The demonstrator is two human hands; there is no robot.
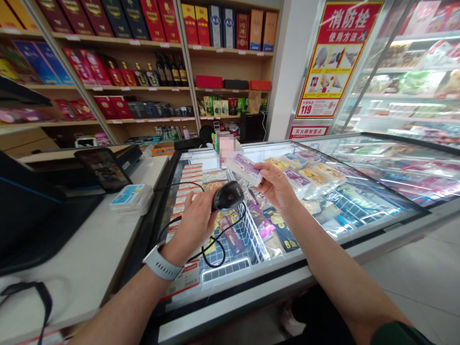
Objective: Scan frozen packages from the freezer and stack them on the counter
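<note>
On the far left, at about 9 o'clock in the view, the white desk (pixel 108 249) carries a dark phone (pixel 104 168) leaning on a stand, and just beside it, toward 3 o'clock, a flat pack with a light blue label (pixel 131 197).

The left hand (pixel 196 223), with a grey watch (pixel 162 262) on the wrist, holds a black barcode scanner (pixel 227 195). Its fingers are wrapped around the handle, and the scanner head points toward 1 o'clock, at the packet. A black cable (pixel 212 247) hangs from it in a loop over the freezer glass. The scanner looks stiff and light, I think; the handle is the natural place for holding.

The right hand (pixel 276 187) is at 2 o'clock from the scanner and holds a small flat packet with a purple label (pixel 245 167), above the freezer, close to the scanner head but apart from it. The fingers pinch one short end of the packet, and the other end sticks out free toward 10 o'clock. It seems light and quite rigid, because it does not bend. The wrapper looks smooth, so it may be a little slippery, and holding it by the edges keeps the label uncovered.

Under both hands is a chest freezer (pixel 359 244) with a sliding glass lid. Inside are white wire baskets (pixel 251 235) with colourful snack bags, and on the far side rows of similar flat packets (pixel 316 175) in yellow and purple. At 3 o'clock a tall glass cooler (pixel 413 81) holds packed goods, too blurred for me to name.
</note>
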